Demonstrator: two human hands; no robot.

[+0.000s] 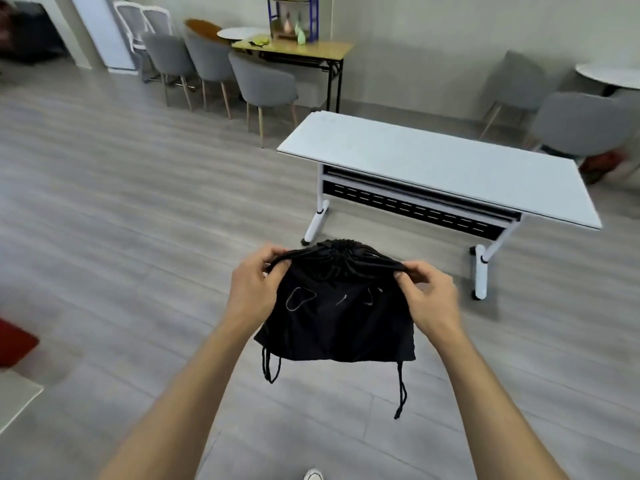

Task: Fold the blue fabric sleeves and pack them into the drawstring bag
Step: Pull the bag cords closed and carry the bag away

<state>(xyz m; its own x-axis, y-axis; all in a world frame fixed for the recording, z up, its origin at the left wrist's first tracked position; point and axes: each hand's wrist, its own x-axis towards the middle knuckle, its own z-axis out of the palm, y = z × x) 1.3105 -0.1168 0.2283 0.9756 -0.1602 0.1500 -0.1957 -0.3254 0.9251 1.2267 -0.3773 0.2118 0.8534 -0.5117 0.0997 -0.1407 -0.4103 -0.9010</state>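
While standing on grey plank flooring (104, 237), a person holds a black fabric drawstring bag (336, 317) in mid-air, its mouth cinched. Left hand (254, 287) and right hand (427, 296) fingers pinch its cords at either side, short of a white folding counter (433, 161)

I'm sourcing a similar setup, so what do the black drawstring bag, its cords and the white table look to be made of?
The drawstring bag looks like thin matte woven cloth, perhaps cotton or polyester: it sags and gathers into fine pleats at the neck. Its cords look like braided black string, hanging limp. The white table seems a smooth laminate top with a faint sheen, on a white painted metal frame.
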